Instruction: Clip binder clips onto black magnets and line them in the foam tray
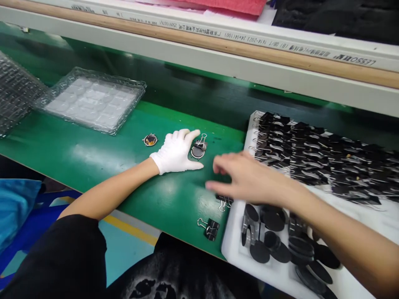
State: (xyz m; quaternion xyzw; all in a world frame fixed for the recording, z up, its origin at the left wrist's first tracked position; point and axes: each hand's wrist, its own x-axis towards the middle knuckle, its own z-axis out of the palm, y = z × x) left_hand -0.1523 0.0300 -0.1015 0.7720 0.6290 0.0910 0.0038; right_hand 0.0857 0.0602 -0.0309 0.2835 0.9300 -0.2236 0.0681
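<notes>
My left hand, in a white glove, lies on the green work surface with its fingers around a black round disc clamped by a binder clip. My bare right hand hovers just to the right, fingers spread and blurred by motion, holding nothing that I can see. A binder clip lies just under it at the tray's edge. Another black binder clip lies near the front edge. A small round part with a gold centre sits left of my gloved hand.
A white foam tray on the right holds rows of black binder clips and a pile of black discs. Clear plastic blister trays lie at the back left. A white rail runs across the back.
</notes>
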